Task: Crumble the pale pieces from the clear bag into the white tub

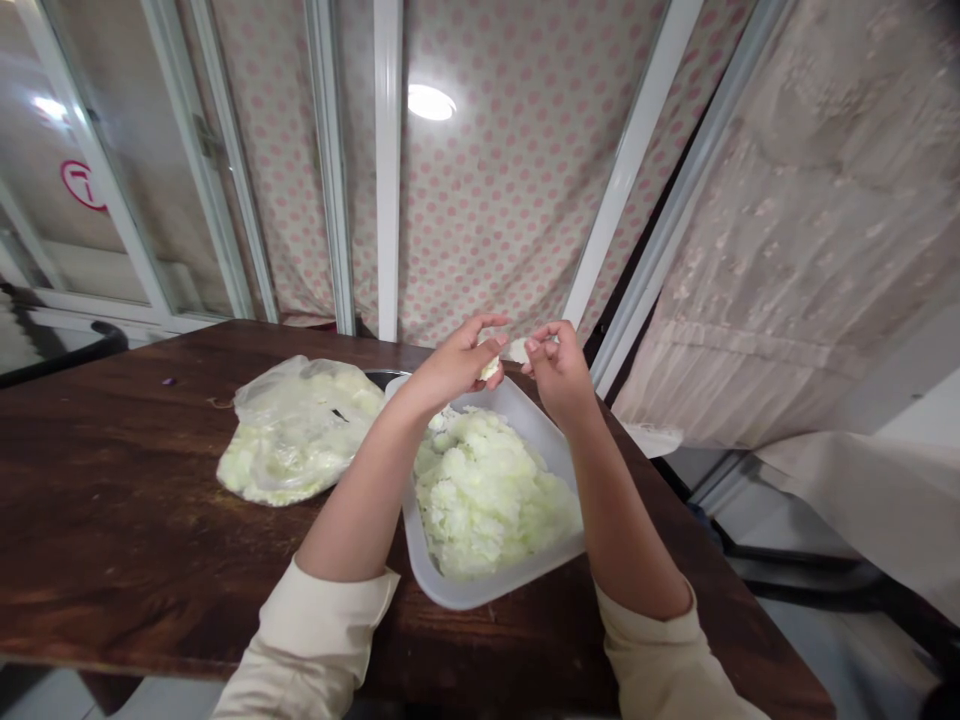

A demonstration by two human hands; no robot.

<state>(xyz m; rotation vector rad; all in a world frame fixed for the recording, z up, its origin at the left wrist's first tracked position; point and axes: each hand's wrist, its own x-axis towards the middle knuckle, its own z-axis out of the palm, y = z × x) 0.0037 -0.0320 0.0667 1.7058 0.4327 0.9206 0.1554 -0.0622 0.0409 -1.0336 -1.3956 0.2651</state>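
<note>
Over the far end of a white plastic tub, my two hands are raised close together. A small pale green-white piece is pinched in my left hand, its fingers curled round it. My right hand grips another whitish piece between thumb and fingertips. Below them the tub holds a heap of soft, crumbly pale green-white pieces; their exact kind I cannot make out. To the left lies a clear plastic bag filled with similar pale stuff.
The tub and bag rest on a dark brown wooden table. Behind the bag shows the rim of a dark round dish. Glass panels with a dotted curtain stand at the table's far edge. A black chair frame is at the right.
</note>
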